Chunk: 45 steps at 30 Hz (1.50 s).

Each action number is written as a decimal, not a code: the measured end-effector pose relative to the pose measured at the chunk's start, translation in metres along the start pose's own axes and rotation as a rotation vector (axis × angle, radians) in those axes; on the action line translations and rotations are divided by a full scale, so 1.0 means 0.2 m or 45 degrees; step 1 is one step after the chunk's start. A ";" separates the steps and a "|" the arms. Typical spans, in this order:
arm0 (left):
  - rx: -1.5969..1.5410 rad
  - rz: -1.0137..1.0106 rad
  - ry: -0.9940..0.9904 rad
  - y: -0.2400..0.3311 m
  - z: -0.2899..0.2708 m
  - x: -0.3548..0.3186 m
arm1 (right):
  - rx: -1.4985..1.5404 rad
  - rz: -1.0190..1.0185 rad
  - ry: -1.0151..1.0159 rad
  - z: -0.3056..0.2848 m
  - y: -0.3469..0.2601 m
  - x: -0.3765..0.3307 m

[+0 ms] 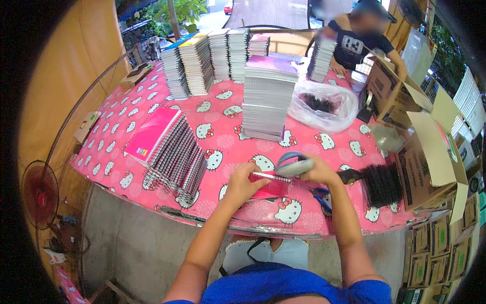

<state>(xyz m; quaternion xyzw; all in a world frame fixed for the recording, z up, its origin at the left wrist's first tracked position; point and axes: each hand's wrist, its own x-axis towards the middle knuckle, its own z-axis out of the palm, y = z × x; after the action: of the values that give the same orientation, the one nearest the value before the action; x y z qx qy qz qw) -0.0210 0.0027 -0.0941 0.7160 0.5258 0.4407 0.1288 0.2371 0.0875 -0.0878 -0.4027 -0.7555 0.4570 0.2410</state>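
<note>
My left hand (242, 183) is closed on a pink notebook (268, 190), holding it near the table's front edge with its bound edge tilted up. Part of a wire coil shows along that edge. My right hand (318, 171) grips a rounded grey and blue tool (295, 165) at the right end of the notebook's spine. Its exact kind I cannot make out. Just right of the notebook lies a blue-handled tool (322, 198), partly under my right forearm. To the left rises a leaning stack of pink spiral notebooks (174, 147).
A tall stack of unbound pages (268, 99) stands mid-table, with more notebook stacks (195, 66) behind. On the right are a bundle of black coils (382, 185), a plastic bag of coils (324, 109) and open cardboard boxes (425, 162). A person (362, 45) sits across the table.
</note>
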 end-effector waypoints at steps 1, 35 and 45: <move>-0.013 -0.009 -0.002 0.00 0.00 0.01 | -0.143 0.009 0.067 0.00 0.01 0.01; -1.124 -0.599 0.211 -0.16 0.03 -0.17 | -0.123 -0.281 -0.056 0.14 -0.16 0.18; -1.132 -0.785 0.132 -0.18 0.05 -0.15 | -0.849 0.056 0.161 0.11 -0.13 0.23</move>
<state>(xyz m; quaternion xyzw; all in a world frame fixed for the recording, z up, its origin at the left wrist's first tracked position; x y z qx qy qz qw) -0.0390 -0.0064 -0.1383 0.3825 0.4800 0.5972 0.5164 0.1857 0.1073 -0.0745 -0.5030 -0.8381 0.1640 0.1326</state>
